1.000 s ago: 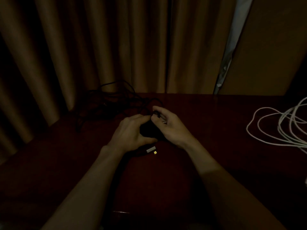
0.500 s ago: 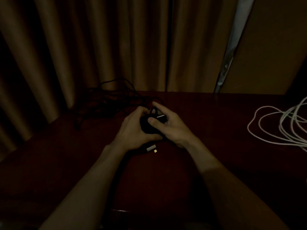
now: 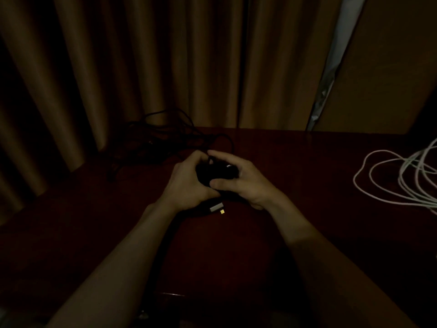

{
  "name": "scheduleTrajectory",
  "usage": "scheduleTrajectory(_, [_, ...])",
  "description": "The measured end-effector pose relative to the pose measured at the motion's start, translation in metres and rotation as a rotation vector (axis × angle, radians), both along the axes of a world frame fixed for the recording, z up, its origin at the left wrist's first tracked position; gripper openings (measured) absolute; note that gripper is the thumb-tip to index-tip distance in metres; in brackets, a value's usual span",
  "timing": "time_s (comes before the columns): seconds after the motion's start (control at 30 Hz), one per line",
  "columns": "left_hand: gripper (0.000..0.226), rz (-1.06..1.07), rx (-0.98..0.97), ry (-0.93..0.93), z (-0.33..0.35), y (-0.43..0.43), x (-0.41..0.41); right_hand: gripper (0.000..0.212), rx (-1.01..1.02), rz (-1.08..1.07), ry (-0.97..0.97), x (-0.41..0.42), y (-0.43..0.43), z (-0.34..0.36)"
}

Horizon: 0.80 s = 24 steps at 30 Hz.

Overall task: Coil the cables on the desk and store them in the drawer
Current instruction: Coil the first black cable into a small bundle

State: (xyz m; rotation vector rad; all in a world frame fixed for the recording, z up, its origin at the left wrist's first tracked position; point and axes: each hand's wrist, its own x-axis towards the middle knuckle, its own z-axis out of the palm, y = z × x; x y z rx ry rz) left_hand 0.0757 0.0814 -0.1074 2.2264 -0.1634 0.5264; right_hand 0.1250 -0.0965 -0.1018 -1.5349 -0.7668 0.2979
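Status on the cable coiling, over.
Left hand and right hand both grip the black cable bundle, plug end poking out below. Black tangle behind, white cable at right, both uncoiled on the desk. Nothing in the way.

The person's left hand (image 3: 186, 185) and right hand (image 3: 246, 183) are bare, as are both forearms (image 3: 123, 261) above the desk (image 3: 307, 162); dim light hides finer detail.

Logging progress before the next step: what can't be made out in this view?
Head view only.
1. Black bundle between the left hand and right hand: fingers and darkness hide its loops.
2. White cable: cut off by the right edge, ends unseen.
3. Black tangle by the curtain: too dark to count cables.
4. Drawer: not made out, the desk front is in shadow.
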Motion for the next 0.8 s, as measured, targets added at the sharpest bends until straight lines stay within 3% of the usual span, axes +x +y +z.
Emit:
scheduleTrajectory(0.13, [0.088,-0.031,0.042,-0.056,0.002,0.001,-0.001,0.097,-0.021,0.007,-0.006,0.001,0.002,-0.002])
scheduleTrajectory(0.2, [0.076,0.006,0.048,-0.089,0.002,0.002,-0.001,0.105,-0.04,-0.013,-0.011,0.001,0.003,-0.003])
scheduleTrajectory(0.3, [0.063,0.139,-0.091,-0.115,0.005,0.006,0.001,0.108,-0.12,-0.145,0.027,0.0,0.004,-0.004])
scheduleTrajectory(0.37, [0.063,0.192,-0.198,-0.086,0.006,0.007,0.002,0.101,-0.139,-0.214,0.04,0.003,0.003,-0.003])
scheduleTrajectory(0.43, [0.063,0.177,-0.364,-0.024,0.006,0.005,0.003,0.075,-0.111,-0.216,0.068,0.006,0.003,0.0])
scheduleTrajectory(0.57, [0.066,-0.002,-0.772,0.153,0.012,0.001,0.002,0.04,0.032,-0.179,0.151,0.006,-0.001,0.007])
scheduleTrajectory(0.7, [0.074,-0.151,-0.903,0.242,0.018,-0.003,-0.002,0.029,0.087,-0.165,0.146,0.009,-0.007,0.008])
scheduleTrajectory(0.8, [0.059,-0.204,-1.012,0.245,0.019,-0.011,-0.004,0.038,0.149,-0.139,0.127,0.01,-0.007,0.004])
